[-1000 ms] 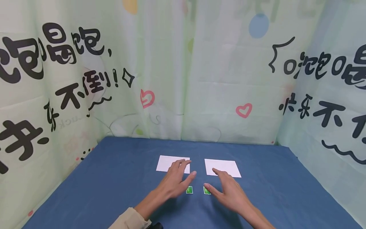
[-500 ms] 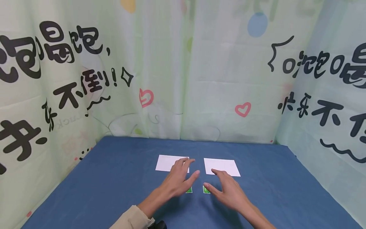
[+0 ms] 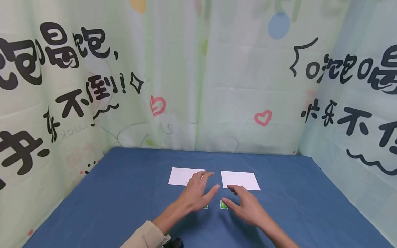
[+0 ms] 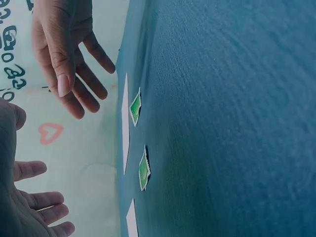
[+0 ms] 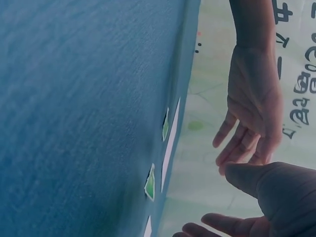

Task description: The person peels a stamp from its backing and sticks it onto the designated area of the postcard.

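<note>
My left hand [image 3: 198,196] hovers over the table with its fingers spread and relaxed, holding nothing. It partly covers the left white paper rectangle [image 3: 180,175] and most of a small green stamp [image 3: 206,207]. My right hand [image 3: 248,208] is also in the air, fingers loosely bent, with nothing between them. Its thumb overlaps the edge of a second green stamp [image 3: 223,205] in the head view. Behind that hand lies another white paper rectangle [image 3: 240,179]. In the left wrist view both stamps, the nearer one [image 4: 144,170] included, show white jagged borders and lie apart from the hands.
A blue cloth [image 3: 130,199] covers the table. Pale green curtains [image 3: 229,75] with printed black characters and hearts hang at the back and both sides. A dark rounded object [image 3: 176,243] shows beside the beige left sleeve [image 3: 147,236].
My left hand has shifted slightly right, toward the right hand, and hides more of the left stamp. The right hand has barely moved. The papers and stamps stay in place.
</note>
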A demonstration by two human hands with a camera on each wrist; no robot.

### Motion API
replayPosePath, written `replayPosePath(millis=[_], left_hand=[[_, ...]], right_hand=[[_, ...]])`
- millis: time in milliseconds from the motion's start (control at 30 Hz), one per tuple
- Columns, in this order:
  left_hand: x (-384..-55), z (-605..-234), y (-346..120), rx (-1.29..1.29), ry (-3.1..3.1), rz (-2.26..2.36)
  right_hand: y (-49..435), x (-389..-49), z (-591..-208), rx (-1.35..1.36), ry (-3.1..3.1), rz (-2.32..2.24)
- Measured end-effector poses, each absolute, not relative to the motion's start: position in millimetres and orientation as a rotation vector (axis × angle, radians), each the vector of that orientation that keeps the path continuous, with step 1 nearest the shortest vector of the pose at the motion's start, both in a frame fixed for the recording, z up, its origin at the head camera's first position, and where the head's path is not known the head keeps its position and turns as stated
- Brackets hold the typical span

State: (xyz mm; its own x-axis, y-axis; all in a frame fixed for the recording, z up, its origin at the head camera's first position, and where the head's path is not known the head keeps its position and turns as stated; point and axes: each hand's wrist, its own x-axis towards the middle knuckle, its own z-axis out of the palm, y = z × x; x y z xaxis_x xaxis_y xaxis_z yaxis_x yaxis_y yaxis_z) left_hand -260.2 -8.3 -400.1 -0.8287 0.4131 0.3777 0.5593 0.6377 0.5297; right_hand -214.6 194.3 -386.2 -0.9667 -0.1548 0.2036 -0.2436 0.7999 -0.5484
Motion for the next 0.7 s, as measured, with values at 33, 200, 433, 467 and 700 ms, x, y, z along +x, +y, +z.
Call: replayPosePath(millis=[33, 200, 433, 467, 700], left_hand=[[-260.2, -399.9, -7.8, -0.795, -2.637, -0.967], [-260.5, -399.4, -6.3, -0.792, -2.644, -0.970], [-261.8, -399.2, -4.4, -0.796, -2.654, -0.968], [-262.0, -399.1, -4.0, -0.796, -2.654, -0.969], [-264.2, -399.1, -1.0, -0.797, -2.648, -0.967]], right_hand=[[194.4, -215.1, -386.6, 0.316, -2.837, 0.895], [195.6, -216.4, -388.2, 0.319, -2.838, 0.889], [196.2, -216.7, -390.3, 0.305, -2.848, 0.886], [196.2, -216.7, -390.1, 0.302, -2.852, 0.889], [196.2, -219.2, -388.3, 0.338, -2.852, 0.878]])
